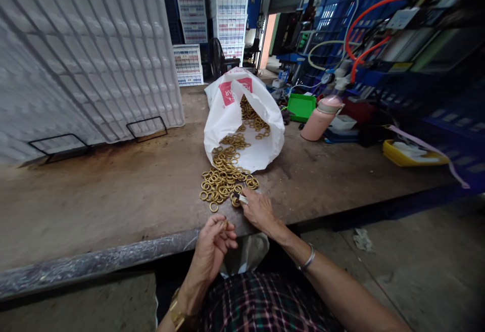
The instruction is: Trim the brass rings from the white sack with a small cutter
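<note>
A heap of brass-coloured rings spills from the mouth of a white plastic bag onto the worktable; more rings lie inside the bag. My right hand reaches over the near right edge of the heap, its fingers bent down among the rings. A small white and black piece shows at its fingertips; whether it is worn or held is unclear. Nearer the table edge, my left hand is turned partly palm up, thumb and forefinger pinched together. What sits in that pinch is too small to name.
White wrapped stacks stand at the left behind black wire frames. Right of the bag are a green tray, a pink bottle and a yellow tray. The table's front edge runs just before me. White crates are stacked behind.
</note>
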Demonstrator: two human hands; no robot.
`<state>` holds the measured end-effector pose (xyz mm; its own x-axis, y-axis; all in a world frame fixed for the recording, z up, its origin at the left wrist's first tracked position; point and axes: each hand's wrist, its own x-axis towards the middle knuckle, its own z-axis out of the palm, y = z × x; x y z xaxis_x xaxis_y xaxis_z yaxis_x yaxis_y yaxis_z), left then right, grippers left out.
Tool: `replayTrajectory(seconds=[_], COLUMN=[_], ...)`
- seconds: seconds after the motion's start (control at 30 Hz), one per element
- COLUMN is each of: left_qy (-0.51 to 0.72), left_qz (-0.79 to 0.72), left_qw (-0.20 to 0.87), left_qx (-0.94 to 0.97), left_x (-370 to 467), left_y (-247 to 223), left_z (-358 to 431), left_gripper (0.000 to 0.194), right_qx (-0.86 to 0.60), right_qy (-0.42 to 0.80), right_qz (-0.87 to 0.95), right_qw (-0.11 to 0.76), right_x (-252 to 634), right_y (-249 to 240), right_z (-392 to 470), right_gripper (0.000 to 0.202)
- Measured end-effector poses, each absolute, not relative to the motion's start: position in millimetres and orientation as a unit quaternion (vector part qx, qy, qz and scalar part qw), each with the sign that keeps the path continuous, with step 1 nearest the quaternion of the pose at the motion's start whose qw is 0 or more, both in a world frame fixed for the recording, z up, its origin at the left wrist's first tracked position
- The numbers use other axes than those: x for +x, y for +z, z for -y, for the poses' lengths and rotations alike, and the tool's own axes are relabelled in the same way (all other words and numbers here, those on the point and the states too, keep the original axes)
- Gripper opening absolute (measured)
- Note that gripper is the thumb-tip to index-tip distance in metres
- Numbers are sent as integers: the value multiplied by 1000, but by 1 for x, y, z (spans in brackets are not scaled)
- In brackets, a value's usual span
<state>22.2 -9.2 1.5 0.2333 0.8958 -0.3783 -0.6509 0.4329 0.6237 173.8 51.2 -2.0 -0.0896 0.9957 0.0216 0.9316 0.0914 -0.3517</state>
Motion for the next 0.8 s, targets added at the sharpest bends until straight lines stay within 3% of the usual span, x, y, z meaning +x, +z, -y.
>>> replayTrajectory(seconds=[0.17, 0.3, 0.5, 0.67, 0.8], left_qy=[497, 504, 517, 534, 551], left_qz=[-333, -377, -483, -521, -487], left_qw=[793, 762, 627, 516, 431], left_qx=[117, 150, 327, 421, 523], left_x=[22, 26, 32, 30, 25], left_y=[3, 5, 1, -3, -6], left_z=[3, -4, -19, -29, -31], left_gripper=[23, 30, 33, 24, 23], right_qx=[-654, -641, -591, -560, -546], right_qy=[133, 198, 310, 389, 525], right_qz=[731, 709, 649, 600, 502], right_qw=[143, 217, 367, 419, 418], right_x=[178, 181, 175, 170, 168], right_y=[-5, -8, -4, -2, 1], right_z=[-53, -57, -60, -60, -57], right_gripper=[15, 11, 20, 15, 15])
